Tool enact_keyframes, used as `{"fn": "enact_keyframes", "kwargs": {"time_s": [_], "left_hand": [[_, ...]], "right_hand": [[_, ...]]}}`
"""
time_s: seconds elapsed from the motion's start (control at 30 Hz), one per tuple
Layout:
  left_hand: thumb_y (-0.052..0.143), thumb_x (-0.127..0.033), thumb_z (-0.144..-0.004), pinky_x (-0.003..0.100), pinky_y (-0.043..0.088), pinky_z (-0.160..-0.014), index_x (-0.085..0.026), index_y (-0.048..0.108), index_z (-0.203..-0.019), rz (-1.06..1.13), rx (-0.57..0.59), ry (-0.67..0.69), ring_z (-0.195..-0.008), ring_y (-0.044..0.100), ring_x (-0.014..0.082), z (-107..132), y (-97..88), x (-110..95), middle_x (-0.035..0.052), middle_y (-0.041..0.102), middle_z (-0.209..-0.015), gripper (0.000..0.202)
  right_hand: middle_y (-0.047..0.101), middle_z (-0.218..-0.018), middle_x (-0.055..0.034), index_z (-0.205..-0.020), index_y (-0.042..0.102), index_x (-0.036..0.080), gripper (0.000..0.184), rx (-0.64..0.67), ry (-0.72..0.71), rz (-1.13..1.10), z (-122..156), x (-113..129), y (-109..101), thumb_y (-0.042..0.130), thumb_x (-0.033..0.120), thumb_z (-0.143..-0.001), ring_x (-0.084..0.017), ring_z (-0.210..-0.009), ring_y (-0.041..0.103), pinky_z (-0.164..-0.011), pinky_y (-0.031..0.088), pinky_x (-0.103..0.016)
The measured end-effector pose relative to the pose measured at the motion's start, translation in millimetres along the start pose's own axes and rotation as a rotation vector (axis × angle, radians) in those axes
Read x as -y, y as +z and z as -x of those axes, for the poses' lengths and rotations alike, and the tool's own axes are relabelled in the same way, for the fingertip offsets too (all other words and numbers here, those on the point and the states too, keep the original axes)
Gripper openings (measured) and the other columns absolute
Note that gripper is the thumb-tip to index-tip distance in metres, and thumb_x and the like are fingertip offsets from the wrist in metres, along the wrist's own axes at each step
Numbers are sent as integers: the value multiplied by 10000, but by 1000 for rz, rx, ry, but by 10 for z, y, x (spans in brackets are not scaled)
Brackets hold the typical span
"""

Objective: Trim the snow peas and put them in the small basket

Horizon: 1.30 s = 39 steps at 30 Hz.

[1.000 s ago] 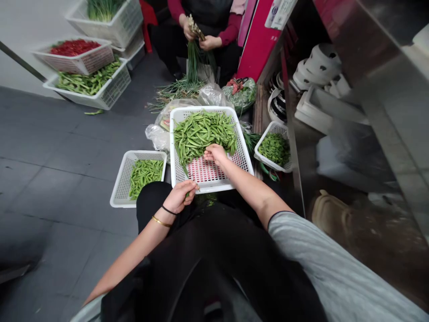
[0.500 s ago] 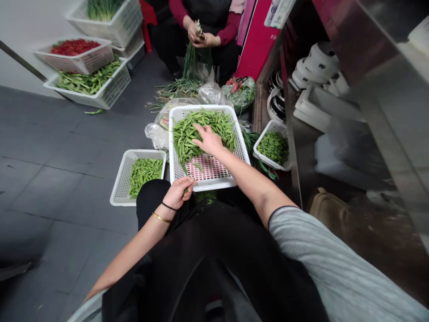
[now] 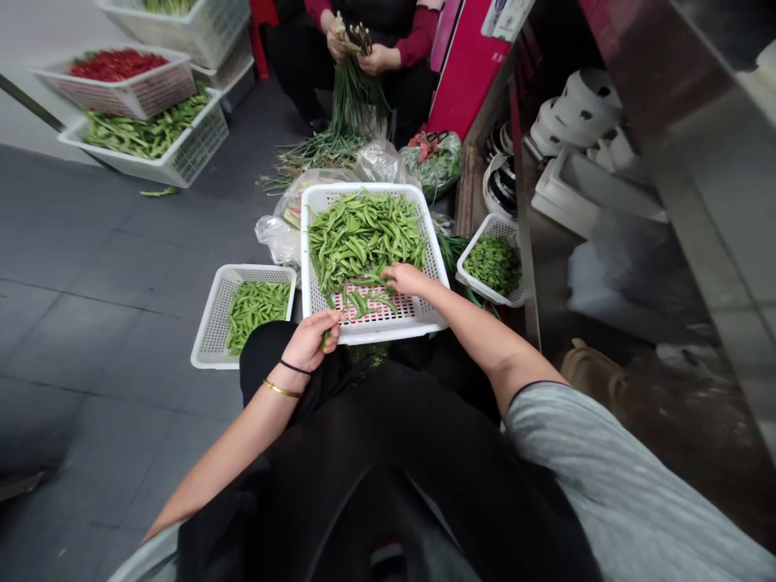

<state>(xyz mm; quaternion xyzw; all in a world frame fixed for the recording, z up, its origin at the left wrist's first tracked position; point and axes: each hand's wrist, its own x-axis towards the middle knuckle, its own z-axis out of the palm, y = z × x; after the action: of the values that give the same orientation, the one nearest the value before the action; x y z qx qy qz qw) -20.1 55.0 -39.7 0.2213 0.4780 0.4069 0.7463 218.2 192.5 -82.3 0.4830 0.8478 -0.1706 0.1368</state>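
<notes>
A big white basket (image 3: 315, 202) in front of my knees holds a heap of green pea pods (image 3: 364, 230) over a red liner. My right hand (image 3: 405, 279) lies on the pods at the heap's near edge, fingers curled over a few of them. At the basket's near rim, over my left knee, my left hand (image 3: 310, 339) is closed on a green pod. A smaller white basket (image 3: 212, 323) with sorted pods (image 3: 258, 305) sits on the floor to the left.
Another small basket (image 3: 485, 234) of green trimmings stands at the right by a steel counter (image 3: 667, 162) with white dishes. A person in red sleeves (image 3: 418, 36) handles scallions at the top. Stacked baskets (image 3: 151, 129) of chillies and beans stand top left. Plastic bags lie behind the big basket.
My right hand has drawn back from the middle of the heap to its near edge, raking a few pods onto the red liner. My left hand has stayed by the rim.
</notes>
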Motion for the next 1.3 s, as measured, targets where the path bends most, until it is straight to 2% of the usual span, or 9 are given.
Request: {"fn": "enact_keyframes", "kwargs": {"time_s": [0.17,0.3,0.5,0.8,0.93,1.0,1.1,1.17,1.3], "left_hand": [[725,-213,-665,131,175,-332,-102,620,-810,71,18,-5,-354,278,18,-20,3,-94,-81,362,-460,211],[731,-253,-690,127,109,-322,-104,617,-830,79,46,-15,-339,177,9,-7,32,-98,-118,224,-442,234],[732,-269,-686,135,134,-321,-109,609,-795,54,65,-3,-341,235,13,-11,57,-66,-82,347,-455,230],[738,-262,-656,140,141,-318,-79,642,-781,12,48,-51,-331,282,11,-77,221,44,-29,492,-495,242],[747,-373,-675,144,152,-313,-53,649,-804,7,25,-72,-349,322,14,-60,296,72,48,602,-597,359],[789,-370,-630,139,149,-314,-76,622,-730,3,15,-46,-346,310,9,-53,309,85,12,560,-543,353],[852,-309,-537,132,128,-317,-104,576,-647,-27,0,-4,-330,268,3,-20,299,80,-76,394,-418,361],[858,-308,-525,131,127,-319,-104,580,-648,-46,16,5,-328,254,2,27,293,57,-91,351,-398,366],[836,-287,-574,133,140,-324,-102,591,-655,-84,115,12,-326,250,-1,152,328,0,-82,369,-408,318]], "right_hand": [[685,-1026,-161,-1016,686,96,262,37,93,-2,-49,-45,93,484,191,-878,-229,-950,640,-818,451,-271],[674,-1072,-208,-1047,678,83,284,66,130,-8,-115,69,269,598,156,-784,-282,-972,642,-797,482,-320],[699,-1018,-170,-929,722,112,213,-10,138,-91,-124,60,127,595,239,-814,-259,-965,644,-805,476,-301],[702,-757,-27,-1027,674,145,339,-316,138,-319,321,96,-108,379,299,-963,-117,-706,644,-746,459,-218],[707,-881,-60,-903,678,163,262,-666,-229,-381,701,537,-26,461,306,-934,-142,-820,644,-789,477,-244],[706,-924,-66,-930,682,181,230,-696,-485,-306,909,758,42,481,294,-926,-149,-848,643,-781,493,-256],[697,-995,-81,-972,682,184,218,-665,-654,-314,1119,913,64,518,315,-910,-161,-901,641,-816,508,-284],[695,-994,-81,-986,674,176,229,-650,-606,-486,1165,896,2,536,336,-898,-161,-906,642,-819,513,-292],[680,-749,-33,-888,654,150,199,-618,-262,-942,1155,806,-190,571,328,-856,-130,-671,635,-661,518,-258]]}}
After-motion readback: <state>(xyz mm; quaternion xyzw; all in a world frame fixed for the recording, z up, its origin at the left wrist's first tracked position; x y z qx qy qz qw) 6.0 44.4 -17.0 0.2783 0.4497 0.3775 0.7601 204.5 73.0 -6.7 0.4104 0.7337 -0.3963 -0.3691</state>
